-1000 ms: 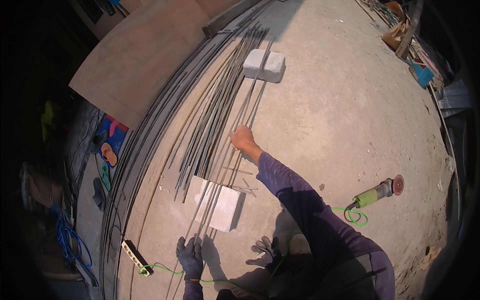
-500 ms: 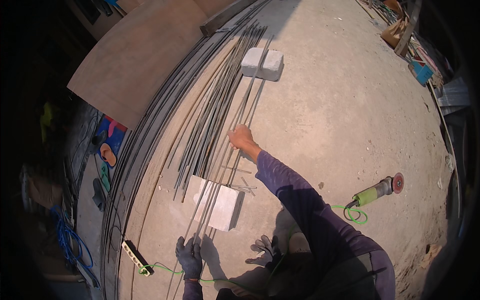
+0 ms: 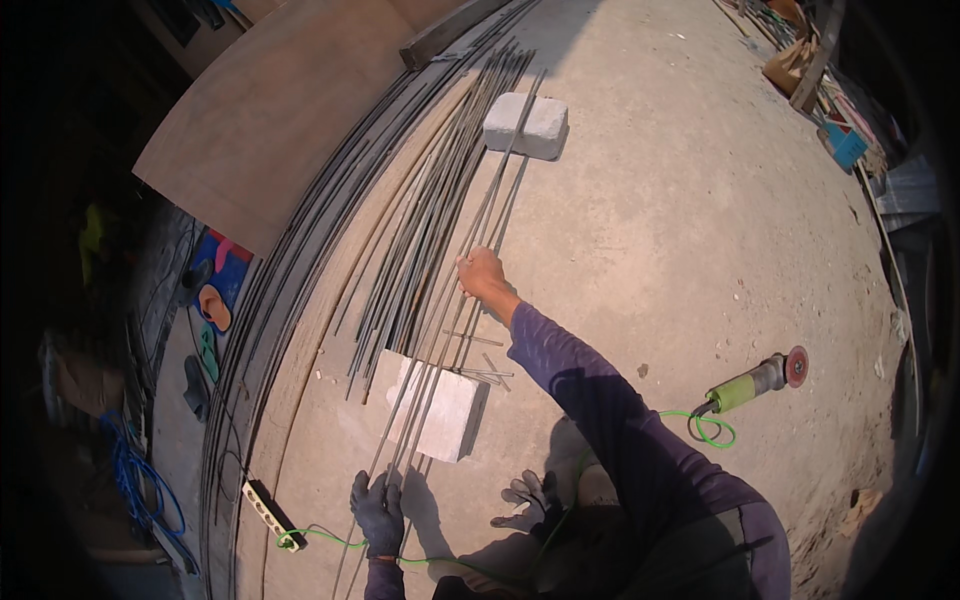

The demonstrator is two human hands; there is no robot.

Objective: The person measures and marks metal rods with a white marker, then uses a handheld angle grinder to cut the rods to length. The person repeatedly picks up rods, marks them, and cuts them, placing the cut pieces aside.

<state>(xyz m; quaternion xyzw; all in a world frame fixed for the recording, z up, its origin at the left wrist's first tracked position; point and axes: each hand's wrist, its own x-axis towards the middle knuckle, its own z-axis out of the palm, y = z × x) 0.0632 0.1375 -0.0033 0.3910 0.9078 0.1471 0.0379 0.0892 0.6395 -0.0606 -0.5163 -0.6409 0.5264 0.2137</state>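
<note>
Several thin steel rods (image 3: 522, 120) rest lengthwise across two pale blocks, a far block (image 3: 547, 120) and a near block (image 3: 452, 428). My bare right hand (image 3: 482, 272) is closed round the rods between the blocks. Nearer to me, my left hand (image 3: 379, 515), in a dark grey glove, grips their near ends below the near block. Its fingertips curl over the rods, and the palm side is hidden. Short cut rod pieces (image 3: 488, 375) lie by the near block. An empty dark glove (image 3: 527, 500) lies to the right of my left hand.
Left of the blocks lies a bundle of loose rods (image 3: 430, 210), with longer bars beyond. An angle grinder (image 3: 745, 385) with a green cord lies at the right. A power strip (image 3: 268, 515) sits at lower left, and sandals (image 3: 214, 308) lie near a brown sheet (image 3: 270, 120).
Almost nothing differs. The rods have shifted very slightly at the far block, and both hands keep their grip in nearly the same places.
</note>
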